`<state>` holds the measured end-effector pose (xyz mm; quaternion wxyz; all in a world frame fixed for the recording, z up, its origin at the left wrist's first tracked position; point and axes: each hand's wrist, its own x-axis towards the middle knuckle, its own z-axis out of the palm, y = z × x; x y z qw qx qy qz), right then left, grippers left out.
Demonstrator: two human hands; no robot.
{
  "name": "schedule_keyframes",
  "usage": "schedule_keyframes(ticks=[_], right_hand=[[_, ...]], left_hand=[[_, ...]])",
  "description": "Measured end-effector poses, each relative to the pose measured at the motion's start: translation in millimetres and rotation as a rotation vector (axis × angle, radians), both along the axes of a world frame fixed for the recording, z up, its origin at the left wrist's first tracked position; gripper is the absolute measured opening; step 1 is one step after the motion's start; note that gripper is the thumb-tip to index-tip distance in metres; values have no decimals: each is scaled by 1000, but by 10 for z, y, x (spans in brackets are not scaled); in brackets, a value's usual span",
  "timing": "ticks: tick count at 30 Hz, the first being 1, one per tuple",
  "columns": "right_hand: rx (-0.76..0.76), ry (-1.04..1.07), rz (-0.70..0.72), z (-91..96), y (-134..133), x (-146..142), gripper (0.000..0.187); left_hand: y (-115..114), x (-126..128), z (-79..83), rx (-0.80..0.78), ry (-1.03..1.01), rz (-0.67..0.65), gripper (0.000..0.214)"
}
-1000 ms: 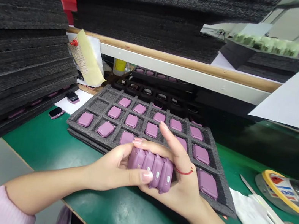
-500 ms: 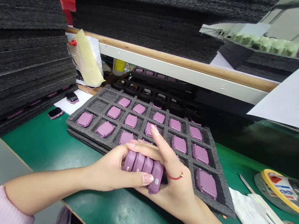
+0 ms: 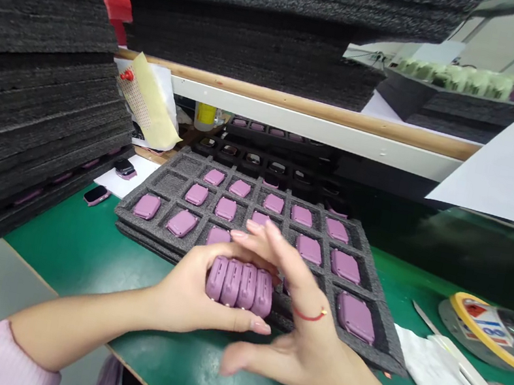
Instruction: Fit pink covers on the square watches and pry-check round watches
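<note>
Clock read from the held cases, 12 away from me, by head camera.

Item: cases (image 3: 246, 287). Four, purple, side by side, edges up toward me, held above the table. The row's long axis runs 9 to 3.

Item: left hand (image 3: 187, 290). At 9, the nearer of my two. Grip closed around the cases: thumb along their 6 o'clock side, palm at the 9 end, fingers partly hidden at 12.

Item: right hand (image 3: 307, 331). At 3. Grip wide, thumb well apart from the fingers, mouth toward 9. Thumb clear of the cases at 5; fingers reach over toward 12, contact behind the row not tellable. Chief relation, in my judgement: the row's 3 end points into this opening, axis and mouth agreeing, so I count little wrist turn needed.

Item: table (image 3: 56, 230). Green, under both hands.

Item: tray (image 3: 173, 184). Black foam, on the table, at 12; pockets hold like purple pieces (image 3: 357, 316).

Item: cloth (image 3: 433, 376). White, between 3 and 4.

Item: jar (image 3: 488, 319). At 3, yellow ring about it.

Item: watch (image 3: 96, 195). On the table, at 10.

Item: shelf (image 3: 281, 109). At 12, above the tray's far side.
</note>
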<state>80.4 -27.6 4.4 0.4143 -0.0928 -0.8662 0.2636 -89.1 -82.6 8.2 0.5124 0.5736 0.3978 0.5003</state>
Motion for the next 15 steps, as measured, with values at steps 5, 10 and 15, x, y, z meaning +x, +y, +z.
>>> schedule_keyframes(ticks=[5,10,15], right_hand=[[-391,246,-101,33,-19,14,55],[-610,228,-102,-3,7,-39,51],[-808,70,-22,-9,29,-26,64]], left_hand=[[-33,-34,-16,244,134,74,43],[-30,-41,-43,332,150,47,37],[-24,-34,-45,358,164,59,34]])
